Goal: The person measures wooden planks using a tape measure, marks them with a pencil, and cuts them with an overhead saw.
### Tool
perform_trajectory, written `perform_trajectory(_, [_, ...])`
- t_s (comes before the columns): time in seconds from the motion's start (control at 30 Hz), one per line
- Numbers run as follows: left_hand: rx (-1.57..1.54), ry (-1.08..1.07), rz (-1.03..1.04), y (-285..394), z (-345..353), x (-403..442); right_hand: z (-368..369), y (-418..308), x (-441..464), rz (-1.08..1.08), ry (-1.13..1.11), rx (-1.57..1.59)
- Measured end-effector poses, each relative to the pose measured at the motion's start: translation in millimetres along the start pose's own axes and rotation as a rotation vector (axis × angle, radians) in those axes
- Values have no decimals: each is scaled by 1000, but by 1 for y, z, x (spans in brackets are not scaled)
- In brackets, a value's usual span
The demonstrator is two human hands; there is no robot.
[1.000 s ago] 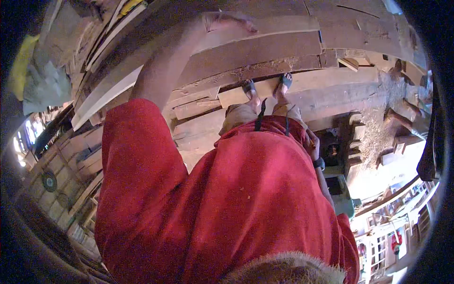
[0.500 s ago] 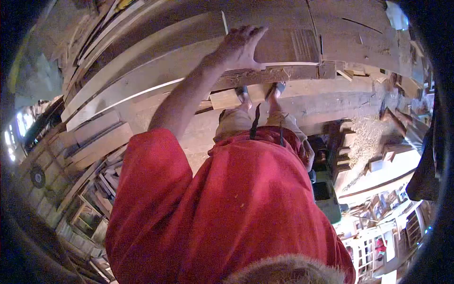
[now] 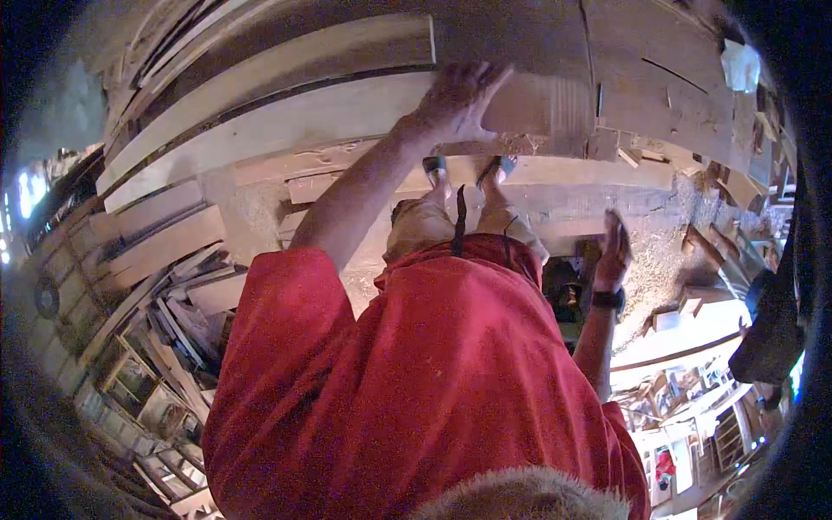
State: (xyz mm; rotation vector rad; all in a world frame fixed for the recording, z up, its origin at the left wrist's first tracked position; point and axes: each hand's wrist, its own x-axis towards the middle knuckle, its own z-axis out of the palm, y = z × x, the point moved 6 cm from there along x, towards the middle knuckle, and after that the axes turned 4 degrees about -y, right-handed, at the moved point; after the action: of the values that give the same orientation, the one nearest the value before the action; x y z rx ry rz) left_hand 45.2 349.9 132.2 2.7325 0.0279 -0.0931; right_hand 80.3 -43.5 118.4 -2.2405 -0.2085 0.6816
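My left hand [image 3: 468, 100] lies with fingers spread over the near side of the workbench, at the end of a long pale plank [image 3: 303, 121]. Its palm appears to touch the wood, though the exact contact is hidden. Just right of it is a brown wooden surface [image 3: 548, 108] with blurred grain. Behind the pale plank lies a second long board [image 3: 347, 52], its squared end close to my fingers. My right hand [image 3: 614, 251], with a dark band on its wrist, is raised at my right side. Its fingers are stretched out, slightly blurred, and hold nothing visible.
Wood shavings [image 3: 650, 286] cover the floor at the right. Stacked timber pieces [image 3: 165, 234] and offcuts [image 3: 195, 325] lie at the left. A whitish translucent item [image 3: 740, 67] sits at the bench's far right. My feet [image 3: 497, 169] stand close to the bench.
My right hand has come into view at the right. My left hand stays over the wood, slightly lower in view. The pale plank's bright front edge no longer shows, and a dark gap separates the two boards.
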Motion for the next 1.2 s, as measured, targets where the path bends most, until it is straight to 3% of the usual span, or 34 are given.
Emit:
perform_trajectory(0.13, [-15, 56, 31, 8, -3, -11, 32, -64, 86, -526, 79, -92])
perform_trajectory(0.27, [-7, 65, 55, 17, -7, -20, 51, -119, 117, -426, 6, -5])
perform_trajectory(0.37, [25, 85, 83, 19, -6, -24, 73, -120, 137, -661, -28, -314])
perform_trajectory(0.47, [45, 44, 51, 19, 9, -26, 80, -96, 159, -735, -13, -524])
perform_trajectory(0.5, [101, 114, 82, 16, 13, -26, 82, -97, 160, -734, -15, -534])
perform_trajectory(0.57, [148, 184, 109, 14, 20, -36, 82, -90, 166, -531, -36, -298])
perform_trajectory(0.6, [-25, 265, 5, 4, -1, -56, 81, -86, 166, -461, -41, -221])
perform_trajectory(0.63, [-193, 345, -96, -11, -19, -76, 82, -91, 162, -566, -15, -350])
perform_trajectory(0.67, [-703, 613, -363, -44, -16, -106, 84, -96, 158, -671, 14, -478])
perform_trajectory(0.7, [-504, 792, -530, -77, -12, -151, 85, -100, 153, -670, 16, -475])
perform_trajectory(0.77, [-131, 1055, -826, -139, -4, -240, 83, -99, 147, -440, -40, -280])
perform_trajectory(0.83, [171, 1078, -1200, -156, -33, -309, 82, -46, 153, -497, -9, -377])
perform_trajectory(0.9, [-423, 1505, -1381, -182, -14, -370, 74, -48, 138, -487, -14, -388])
perform_trajectory(0.93, [-119, 1374, -1699, -264, 56, -445, 70, -50, 134, -484, -19, -389])
perform_trajectory(1.0, [-1096, 1731, -1153, -266, 44, -432, 63, -50, 129, -466, -27, -383])
perform_trajectory(1.03, [-1371, 1739, -947, -260, 30, -420, 59, -49, 130, -457, -30, -383])
perform_trajectory(1.1, [-1555, 1728, -734, -258, 9, -413, 50, -43, 129, -429, -23, -402])
perform_trajectory(1.2, [-1472, 1714, -660, -278, 28, -433, 32, -34, 128, -383, 10, -422])
